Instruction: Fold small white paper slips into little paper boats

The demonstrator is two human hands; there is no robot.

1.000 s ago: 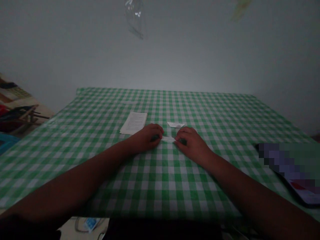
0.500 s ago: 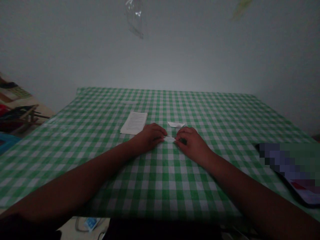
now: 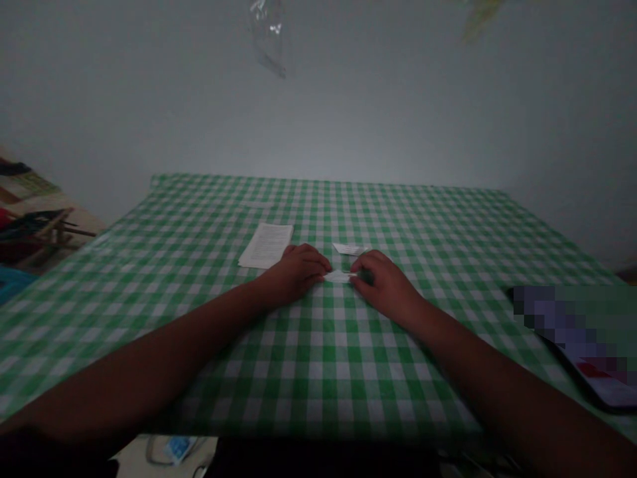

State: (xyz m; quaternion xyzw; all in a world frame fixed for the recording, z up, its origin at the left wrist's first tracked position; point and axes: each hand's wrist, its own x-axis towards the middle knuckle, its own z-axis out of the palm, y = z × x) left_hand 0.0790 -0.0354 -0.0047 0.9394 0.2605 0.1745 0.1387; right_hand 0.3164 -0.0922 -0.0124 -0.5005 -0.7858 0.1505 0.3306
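A small folded piece of white paper (image 3: 339,276) lies low over the cloth between my two hands. My left hand (image 3: 301,269) pinches its left end, fingertips closed on it. At the other end, my right hand (image 3: 381,279) grips the paper between thumb and fingers. Just beyond, a second folded paper (image 3: 350,249) with printed lines rests flat on the cloth, shaped like a shallow boat. A stack of printed sheets (image 3: 269,244) lies behind my left hand, which covers its lower right corner.
A green-and-white checked cloth (image 3: 318,358) covers the table. At the right edge lies a phone (image 3: 572,358) with a lit, blurred-out screen. A clear plastic bag (image 3: 267,33) hangs on the wall behind. Blue plastic (image 3: 14,282) shows beside the table on the left.
My right hand has shifted slightly to the right along the folded paper, and more of the paper shows between my hands. The left hand has barely moved.
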